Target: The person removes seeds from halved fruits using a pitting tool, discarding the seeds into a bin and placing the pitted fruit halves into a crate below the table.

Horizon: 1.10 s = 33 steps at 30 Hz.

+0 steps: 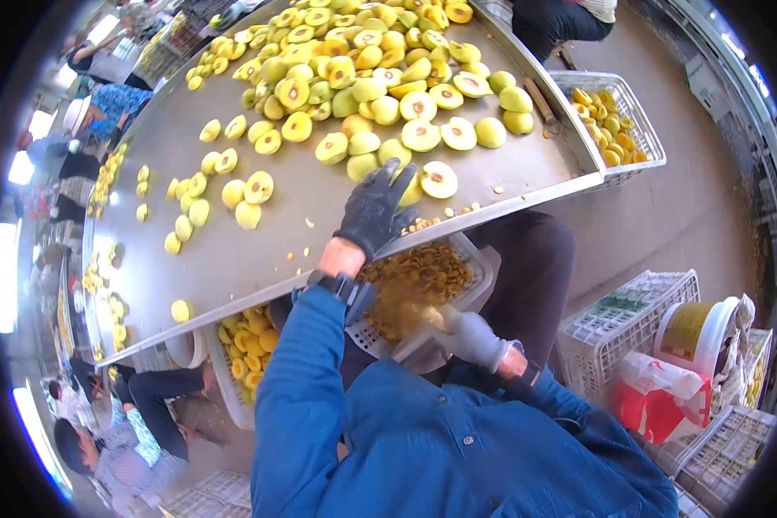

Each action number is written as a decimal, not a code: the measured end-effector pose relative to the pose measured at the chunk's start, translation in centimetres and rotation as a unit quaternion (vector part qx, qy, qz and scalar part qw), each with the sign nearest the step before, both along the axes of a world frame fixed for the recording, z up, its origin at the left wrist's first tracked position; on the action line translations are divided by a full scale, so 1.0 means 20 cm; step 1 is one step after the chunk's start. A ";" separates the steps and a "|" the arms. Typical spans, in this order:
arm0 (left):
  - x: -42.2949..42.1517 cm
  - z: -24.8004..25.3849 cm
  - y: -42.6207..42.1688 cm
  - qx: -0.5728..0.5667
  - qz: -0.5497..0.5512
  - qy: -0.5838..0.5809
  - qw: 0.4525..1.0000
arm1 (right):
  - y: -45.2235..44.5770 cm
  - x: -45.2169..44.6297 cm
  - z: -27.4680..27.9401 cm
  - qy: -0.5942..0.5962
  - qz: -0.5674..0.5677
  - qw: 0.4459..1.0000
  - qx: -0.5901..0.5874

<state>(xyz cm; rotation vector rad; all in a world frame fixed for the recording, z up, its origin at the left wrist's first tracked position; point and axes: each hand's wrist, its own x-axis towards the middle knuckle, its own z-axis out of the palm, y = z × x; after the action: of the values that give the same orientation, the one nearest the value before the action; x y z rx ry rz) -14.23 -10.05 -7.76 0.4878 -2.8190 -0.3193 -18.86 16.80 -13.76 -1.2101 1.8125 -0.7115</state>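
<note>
My left hand [375, 207], in a black glove, reaches over the metal table's near edge, its fingers bent around a yellow fruit half [412, 188]. Beside it lies a cut half [439, 180] with its reddish-brown centre facing up. A large heap of fruit halves [367, 65] covers the table's far part. My right hand [475, 339], in a grey glove, is closed low in front of my body. A pale, blurred thing sticks out of it, too smeared to name. Under that hand is a crate [483, 274] of small brownish-yellow pieces [423, 272].
The metal table [250, 263] has a raised rim. A wooden-handled tool [540, 101] lies at its right side. Crates of fruit stand at right [662, 142] and lower left [239, 406]. A white bucket [708, 332] and red bag [656, 401] are at right. Other people sit at left and top.
</note>
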 end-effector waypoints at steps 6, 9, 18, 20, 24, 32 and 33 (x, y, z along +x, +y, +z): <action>-0.12 -0.17 -0.15 0.104 0.005 0.045 0.994 | 0.00 -0.07 0.14 -0.032 -0.082 0.995 -0.051; 0.05 -0.07 -0.10 0.513 0.135 0.158 0.833 | -0.03 -0.15 0.20 0.012 -0.116 0.985 -0.126; 0.44 0.22 0.45 0.329 0.165 0.313 0.875 | -0.31 0.03 0.54 0.099 -0.038 0.962 -0.251; 0.42 0.36 0.56 0.358 0.199 0.336 0.848 | -0.31 0.07 0.57 0.125 -0.027 0.958 -0.255; 0.47 0.39 0.59 0.543 0.199 0.399 0.712 | -0.30 0.10 0.61 0.165 -0.013 0.958 -0.235; 0.50 0.34 0.58 0.607 0.175 0.446 0.634 | -0.27 0.09 0.65 0.204 0.041 0.954 -0.216; 0.49 0.38 0.60 0.566 0.209 0.424 0.675 | -0.27 0.09 0.66 0.207 0.050 0.956 -0.204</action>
<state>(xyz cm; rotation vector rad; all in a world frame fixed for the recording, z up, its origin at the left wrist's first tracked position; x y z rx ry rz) -4.41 1.94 -0.14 0.8604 -1.2557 -1.6676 -17.14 11.38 -0.65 -1.8217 1.9758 -0.8479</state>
